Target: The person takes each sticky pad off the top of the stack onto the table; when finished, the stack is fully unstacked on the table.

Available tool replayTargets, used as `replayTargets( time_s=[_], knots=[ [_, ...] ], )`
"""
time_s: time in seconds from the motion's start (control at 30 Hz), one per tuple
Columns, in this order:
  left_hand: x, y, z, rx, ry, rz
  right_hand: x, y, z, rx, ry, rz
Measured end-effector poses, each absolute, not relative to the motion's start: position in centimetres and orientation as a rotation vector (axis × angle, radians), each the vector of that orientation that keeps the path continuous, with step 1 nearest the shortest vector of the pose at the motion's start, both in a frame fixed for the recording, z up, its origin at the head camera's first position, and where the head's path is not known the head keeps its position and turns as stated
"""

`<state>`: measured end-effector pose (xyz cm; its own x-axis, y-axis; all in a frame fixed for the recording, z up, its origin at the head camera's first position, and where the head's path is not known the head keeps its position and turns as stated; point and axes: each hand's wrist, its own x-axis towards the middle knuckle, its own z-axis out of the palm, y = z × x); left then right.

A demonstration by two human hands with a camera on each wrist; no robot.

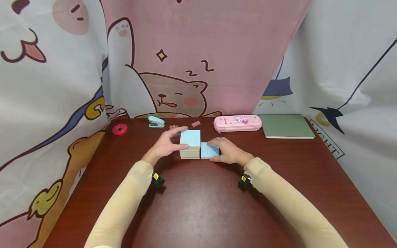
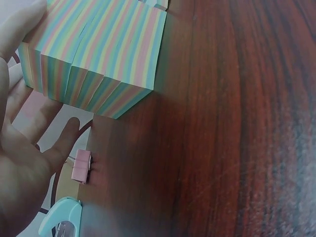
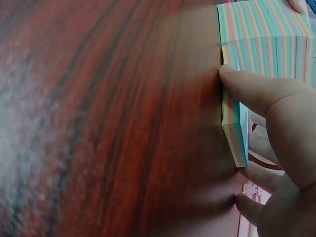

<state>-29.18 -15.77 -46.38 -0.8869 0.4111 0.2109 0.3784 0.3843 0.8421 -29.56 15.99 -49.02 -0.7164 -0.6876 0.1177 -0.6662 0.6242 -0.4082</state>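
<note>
In the middle of the table stands a tall stack of sticky notes (image 1: 190,138), blue on top with pastel stripes down its sides. My left hand (image 1: 164,144) grips it from the left, thumb along the front edge and fingers at the back. Small steps between the pads show on the striped side of the stack (image 2: 98,54). Close against its right side lies a thin sticky note pad (image 1: 207,150), also blue on top. My right hand (image 1: 230,151) holds this pad between thumb at the front and fingers behind, its thumb (image 3: 247,84) pressing the striped edge.
Along the back lie a red tape roll (image 1: 119,129), a mint stapler (image 1: 156,122), small pink binder clips (image 1: 173,126), a small pink block (image 1: 196,124), a pink pencil case (image 1: 238,123) and a green notebook (image 1: 287,126). A printed curtain (image 1: 242,62) hangs behind the table.
</note>
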Motion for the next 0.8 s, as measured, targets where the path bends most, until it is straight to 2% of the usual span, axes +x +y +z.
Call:
replayTargets(
  time_s=[0.5, 0.67, 0.8],
  knots=[
    [-29.1, -15.8, -46.6, 0.722, 2.583, 1.556, -29.6, 15.7, -48.8, -1.149, 2.770, -0.709],
    [-29.2, -15.8, -46.7, 0.741, 2.583, 1.556, -29.7, 14.6, -46.9, -1.092, 2.816, -0.827],
    [-29.3, -15.7, -46.6, 0.787, 2.586, 1.557, -29.9, 12.5, -44.7, -1.209, 2.792, -0.919]
  ],
)
